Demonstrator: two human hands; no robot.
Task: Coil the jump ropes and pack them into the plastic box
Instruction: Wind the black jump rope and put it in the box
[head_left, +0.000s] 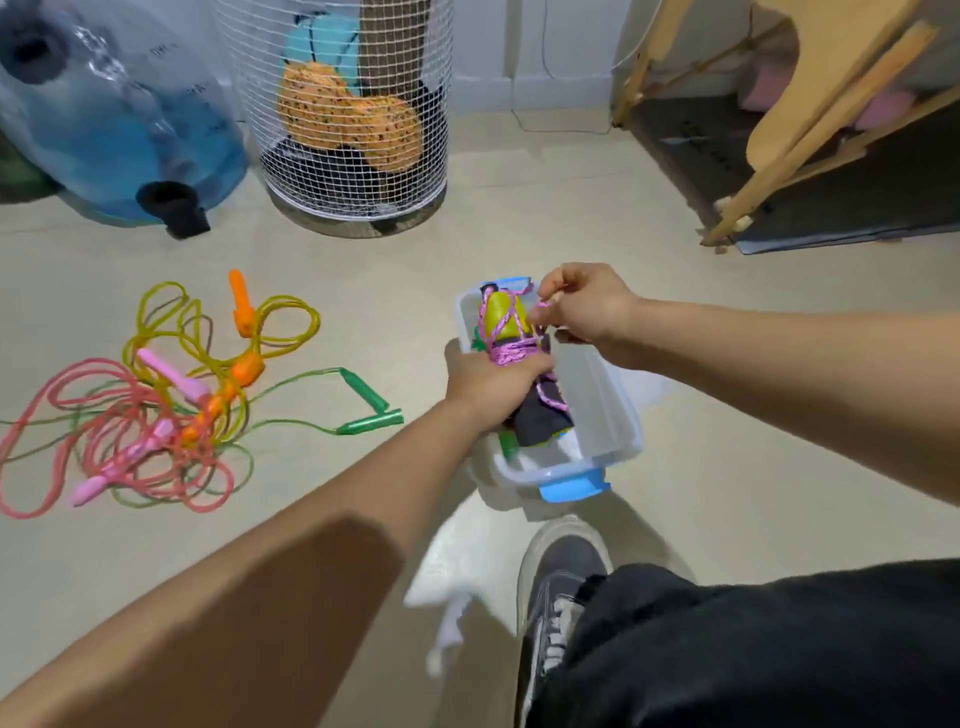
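Head view, floor level. Clear plastic box (597, 395) with blue latches sits on the pale floor (727, 415) at centre frame, slightly right. Left hand (493, 379) reaches in from lower left and grips the middle of a jump rope bundle (511, 345) with yellow-green and black handles, wrapped in purple cord; the bundle lies lengthwise over the left half of the box, its lower end inside. Left fingers are clenched around the purple windings. Right hand (584, 306) comes in from the right edge, above the far end of the box, its fingers pinching a strand of the purple cord that runs down to the wrapped section. A green piece shows inside the box beneath the bundle; cannot tell what it belongs to. Centre left of frame: loose ropes lie tangled on the floor, namely a yellow rope with orange handles (244, 312), a pink rope with pink handles (171, 374) and a green rope with green handles (369, 410), well apart from the box. Upper left: blue water jug (130, 130) on its side. Upper centre: white wire mesh basket (353, 119) holding orange and teal items. Upper right: wooden frame (821, 104). Bottom right: dark sneaker (561, 597) and black trouser leg.
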